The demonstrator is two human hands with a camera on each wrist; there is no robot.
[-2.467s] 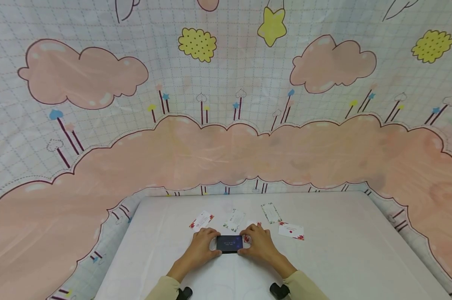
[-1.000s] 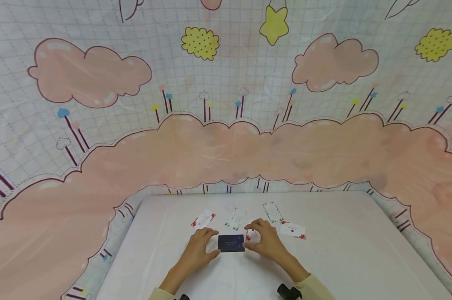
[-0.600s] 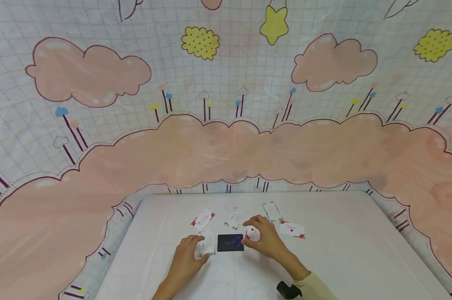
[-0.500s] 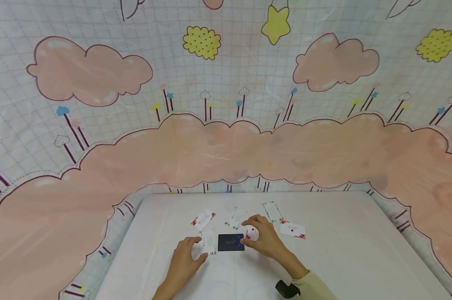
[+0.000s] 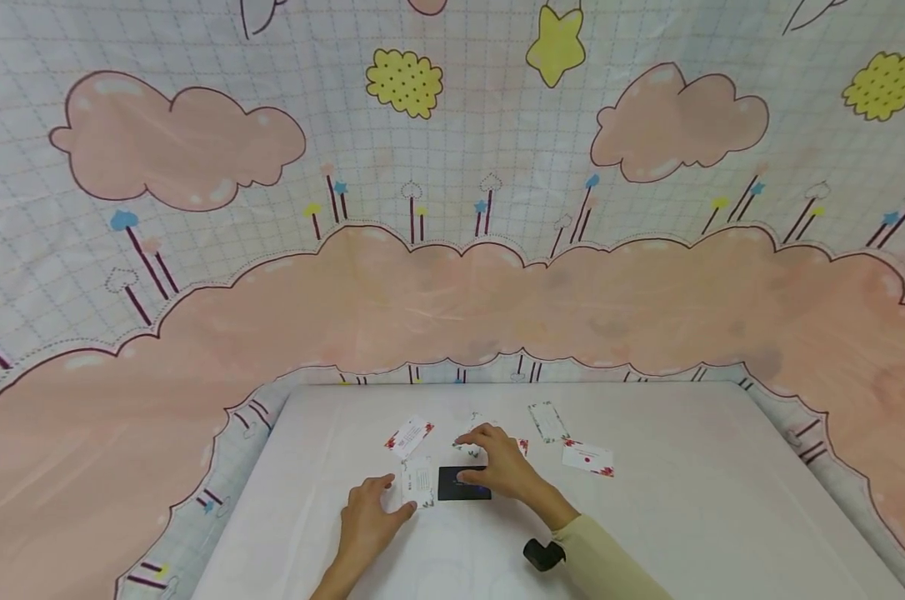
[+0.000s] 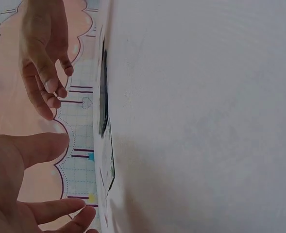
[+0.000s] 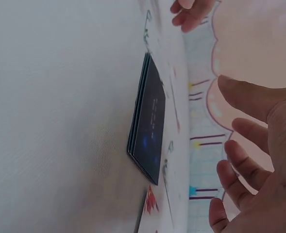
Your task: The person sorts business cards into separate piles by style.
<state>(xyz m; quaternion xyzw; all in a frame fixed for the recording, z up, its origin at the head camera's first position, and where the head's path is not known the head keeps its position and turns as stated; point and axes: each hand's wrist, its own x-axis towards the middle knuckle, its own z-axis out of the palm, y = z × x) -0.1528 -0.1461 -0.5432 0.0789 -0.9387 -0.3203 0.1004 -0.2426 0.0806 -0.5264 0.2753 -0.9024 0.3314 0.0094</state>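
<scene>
A neat stack of dark cards (image 5: 456, 492) lies flat on the white table; the right wrist view shows several layers at its edge (image 7: 137, 109). My right hand (image 5: 507, 468) hovers over the stack, fingers spread and thumb apart, with nothing in its grasp. It overlaps the stack's upper part in the head view. My left hand (image 5: 367, 515) is to the left, thumb and fingers parted and holding nothing. It is nearest a white card with a leafy border (image 5: 418, 483), which lies beside the stack's left end. In the left wrist view both hands are above the tabletop.
Behind the stack lie a red-flowered card (image 5: 409, 437), a leaf-bordered card (image 5: 547, 422) and another red-cornered card (image 5: 587, 457). Two more cards are partly hidden behind my right hand. A patterned cloth (image 5: 497, 308) hangs beyond the table's far edge (image 5: 572, 384).
Earlier both hands gripped the dark stack's ends. My left hand has let go and drawn back left, uncovering the leafy card. My right hand has released it and shifted left over the stack.
</scene>
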